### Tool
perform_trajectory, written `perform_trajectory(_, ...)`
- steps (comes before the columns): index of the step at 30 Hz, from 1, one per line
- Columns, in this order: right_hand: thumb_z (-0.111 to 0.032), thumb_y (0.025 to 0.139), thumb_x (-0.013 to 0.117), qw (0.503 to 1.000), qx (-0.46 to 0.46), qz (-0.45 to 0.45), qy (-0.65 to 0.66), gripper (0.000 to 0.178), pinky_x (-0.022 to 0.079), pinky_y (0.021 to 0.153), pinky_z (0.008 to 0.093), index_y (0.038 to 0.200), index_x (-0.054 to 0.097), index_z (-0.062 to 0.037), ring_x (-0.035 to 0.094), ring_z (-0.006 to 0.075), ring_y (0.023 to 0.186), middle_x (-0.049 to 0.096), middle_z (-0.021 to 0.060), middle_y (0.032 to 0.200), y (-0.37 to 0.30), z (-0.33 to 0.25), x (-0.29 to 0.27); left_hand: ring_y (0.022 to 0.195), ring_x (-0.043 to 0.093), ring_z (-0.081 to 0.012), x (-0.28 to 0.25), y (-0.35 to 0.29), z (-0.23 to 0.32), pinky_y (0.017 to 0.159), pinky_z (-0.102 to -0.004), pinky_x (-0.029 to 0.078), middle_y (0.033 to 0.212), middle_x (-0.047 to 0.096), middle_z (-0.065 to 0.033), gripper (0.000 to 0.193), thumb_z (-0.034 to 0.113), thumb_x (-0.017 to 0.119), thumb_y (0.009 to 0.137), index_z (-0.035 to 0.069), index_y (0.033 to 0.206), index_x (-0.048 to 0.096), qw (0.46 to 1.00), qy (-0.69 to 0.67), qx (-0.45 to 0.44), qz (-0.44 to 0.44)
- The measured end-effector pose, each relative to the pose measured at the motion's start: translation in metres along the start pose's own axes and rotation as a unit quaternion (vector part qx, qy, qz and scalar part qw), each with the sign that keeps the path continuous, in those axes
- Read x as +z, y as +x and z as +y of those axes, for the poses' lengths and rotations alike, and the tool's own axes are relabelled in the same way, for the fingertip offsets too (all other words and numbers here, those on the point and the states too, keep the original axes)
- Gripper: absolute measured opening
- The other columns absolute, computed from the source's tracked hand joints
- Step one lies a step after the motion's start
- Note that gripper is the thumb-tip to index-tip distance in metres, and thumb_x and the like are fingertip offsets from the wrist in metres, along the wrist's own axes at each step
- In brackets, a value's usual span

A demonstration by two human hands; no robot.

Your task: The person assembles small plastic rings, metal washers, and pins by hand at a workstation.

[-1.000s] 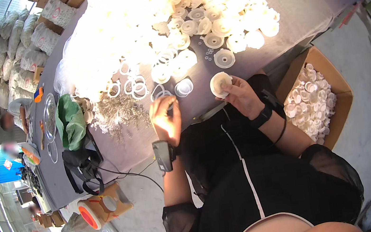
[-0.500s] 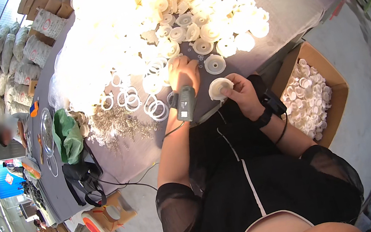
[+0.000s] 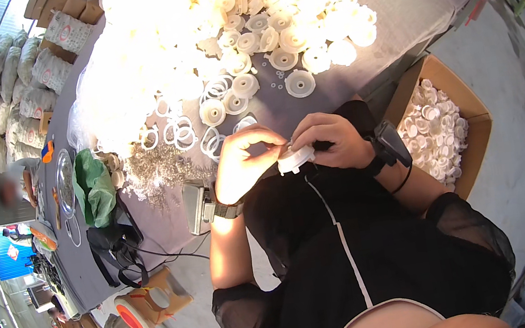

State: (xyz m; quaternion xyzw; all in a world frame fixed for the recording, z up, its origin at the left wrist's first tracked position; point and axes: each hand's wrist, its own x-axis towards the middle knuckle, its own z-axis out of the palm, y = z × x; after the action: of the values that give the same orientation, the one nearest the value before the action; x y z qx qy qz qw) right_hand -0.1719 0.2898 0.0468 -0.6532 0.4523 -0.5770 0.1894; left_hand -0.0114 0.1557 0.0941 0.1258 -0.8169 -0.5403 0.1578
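Note:
Over my lap, just off the table edge, a white round plastic cap (image 3: 296,160) is tilted on its side. My right hand (image 3: 335,141) grips it by the rim between thumb and fingers. From the other side my left hand (image 3: 247,161) comes to its upper edge, thumb and fingertips pinched together; whatever they pinch is too small to make out. On the table beyond lie loose white caps, one a flanged cap (image 3: 300,83) nearest the right hand. Tiny rings (image 3: 279,74) are scattered beside it. Several larger white rings (image 3: 185,135) lie left of the caps.
A big heap of white caps (image 3: 281,39) covers the far table, partly washed out by glare. Beside the rings is a pile of fine grey-brown pieces (image 3: 155,170). A green bag (image 3: 94,189) sits left. An open carton (image 3: 479,138) of white parts stands on the right.
My left hand has come back from the caps on the table to the cap in my right hand. The right hand has moved slightly left and down, tilting the cap.

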Motion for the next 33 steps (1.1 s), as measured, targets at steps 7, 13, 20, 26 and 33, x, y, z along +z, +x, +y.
perform_trajectory(7,0.003,0.065,0.067,0.997,0.018,0.026,0.065,0.026,0.049,0.076,0.0303,0.089,0.065,-0.0061,0.06,0.0228,0.087,0.062,0.0065,0.095,-0.003,-0.012,0.007,0.071,0.061,-0.0139,-0.002,-0.01,0.007,0.065,-0.0255,0.047,0.079,0.064,-0.0077,0.013,-0.004,0.065,0.072,0.0,0.084,0.067,0.999,-0.038,0.009,-0.028)
perform_trajectory(13,0.002,0.065,0.068,0.997,0.034,0.006,0.062,0.025,0.049,0.073,0.0304,0.088,0.065,-0.0064,0.061,0.0223,0.084,0.062,0.0065,0.093,-0.006,-0.017,0.005,0.072,0.06,-0.0146,0.001,-0.016,0.005,0.065,-0.0252,0.047,0.08,0.064,-0.009,0.013,-0.003,0.066,0.073,-0.001,0.086,0.067,0.998,-0.046,0.016,-0.028)
perform_trajectory(20,0.001,0.064,0.067,0.998,0.035,0.026,0.043,0.025,0.049,0.074,0.0313,0.088,0.065,-0.0066,0.06,0.023,0.086,0.062,0.0064,0.092,-0.007,-0.02,0.005,0.082,0.061,-0.0169,0.004,-0.024,0.007,0.073,-0.0275,0.048,0.089,0.065,-0.012,0.011,0.001,0.063,0.08,-0.003,0.089,0.067,0.992,-0.116,0.038,-0.017)
perform_trajectory(26,0.002,0.064,0.065,0.998,0.019,0.037,0.046,0.024,0.049,0.072,0.0319,0.086,0.063,-0.0065,0.06,0.0236,0.085,0.062,0.0067,0.091,-0.009,-0.015,0.006,0.086,0.061,-0.0217,0.012,-0.03,0.017,0.082,-0.034,0.045,0.09,0.065,-0.0133,0.019,0.004,0.063,0.079,-0.002,0.097,0.066,0.995,0.064,0.081,0.01)
perform_trajectory(33,0.001,0.06,0.067,0.998,-0.043,-0.004,-0.044,0.026,0.049,0.068,0.0334,0.084,0.061,-0.0073,0.059,0.0246,0.079,0.06,0.0064,0.083,-0.004,-0.02,0.0,0.09,0.057,-0.0224,0.026,-0.041,0.03,0.083,-0.0323,0.044,0.09,0.063,-0.01,0.022,0.001,0.062,0.077,-0.002,0.099,0.064,0.998,0.028,0.029,0.052)
